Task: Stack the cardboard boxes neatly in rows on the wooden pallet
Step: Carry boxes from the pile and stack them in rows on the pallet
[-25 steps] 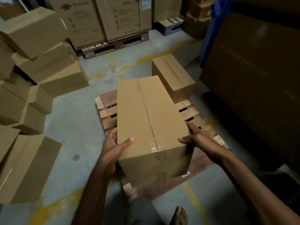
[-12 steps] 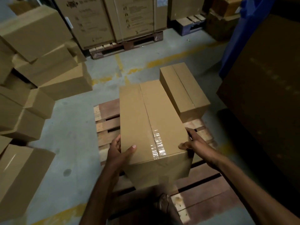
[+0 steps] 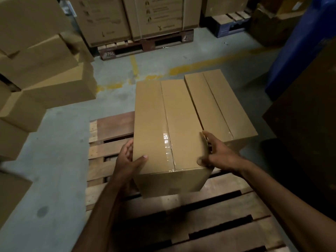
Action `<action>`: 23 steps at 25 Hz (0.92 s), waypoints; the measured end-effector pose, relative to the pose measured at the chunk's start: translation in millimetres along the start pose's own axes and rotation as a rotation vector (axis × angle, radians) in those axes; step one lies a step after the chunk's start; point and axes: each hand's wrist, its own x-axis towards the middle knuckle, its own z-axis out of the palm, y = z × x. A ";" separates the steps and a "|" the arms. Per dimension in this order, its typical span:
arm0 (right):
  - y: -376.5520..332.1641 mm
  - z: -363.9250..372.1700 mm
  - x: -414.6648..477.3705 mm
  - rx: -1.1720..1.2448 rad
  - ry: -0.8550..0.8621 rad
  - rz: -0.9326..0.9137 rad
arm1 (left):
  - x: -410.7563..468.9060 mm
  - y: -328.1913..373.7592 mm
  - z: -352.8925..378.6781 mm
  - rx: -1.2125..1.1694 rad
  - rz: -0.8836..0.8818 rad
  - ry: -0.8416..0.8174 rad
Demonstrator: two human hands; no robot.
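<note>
Currently the wooden pallet [image 3: 227,206] is filling the lower half of the head view, with its near slats still lying bare. Loose boxes [image 3: 45,70] are sitting heaped on the floor [image 3: 63,142] to the left, off the pallet.

The carried box [image 3: 169,128] is now lying over the pallet's far part, its long right side running parallel to the placed box [image 3: 218,106] and just beside it. A second ago it was hanging over the pallet's near edge, well apart from that box, so it is being brought forward and lined up as the second box of the first row. Whether its base is already resting on the slats cannot be told; its near bottom edge is showing low against the boards.

The left hand [image 3: 127,159] is gripping the near left edge, thumb hooking over the top face and fingers [image 3: 128,148] lying down the side wall. The right hand [image 3: 216,153] is holding the near right corner, thumb on the top edge and the fingers reaching into the narrow gap between the two boxes; this hand is blurring slightly.

Judgement: the row is only starting. The right fingers are likely needing to slip out before the boxes can be closing flush.
</note>
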 end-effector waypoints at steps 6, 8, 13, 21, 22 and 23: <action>55.6 -8.5 142.8 -0.127 0.050 -0.147 | 122.5 -77.7 36.2 -0.074 0.118 0.029; 70.4 -15.0 172.5 -0.221 0.080 -0.207 | 150.3 -102.1 45.7 -0.102 0.159 0.042; 108.9 -23.9 220.1 -0.398 0.140 -0.293 | 186.1 -146.2 66.1 -0.118 0.190 0.048; 135.0 -28.1 224.6 -0.862 0.284 -0.425 | 207.6 -172.5 99.9 -0.098 0.184 0.052; 135.0 -30.2 224.2 -0.885 0.349 -0.472 | 210.2 -169.1 101.8 -0.106 0.172 0.056; 135.1 -34.8 227.0 -0.873 0.417 -0.495 | 214.0 -166.7 105.2 -0.122 0.155 0.051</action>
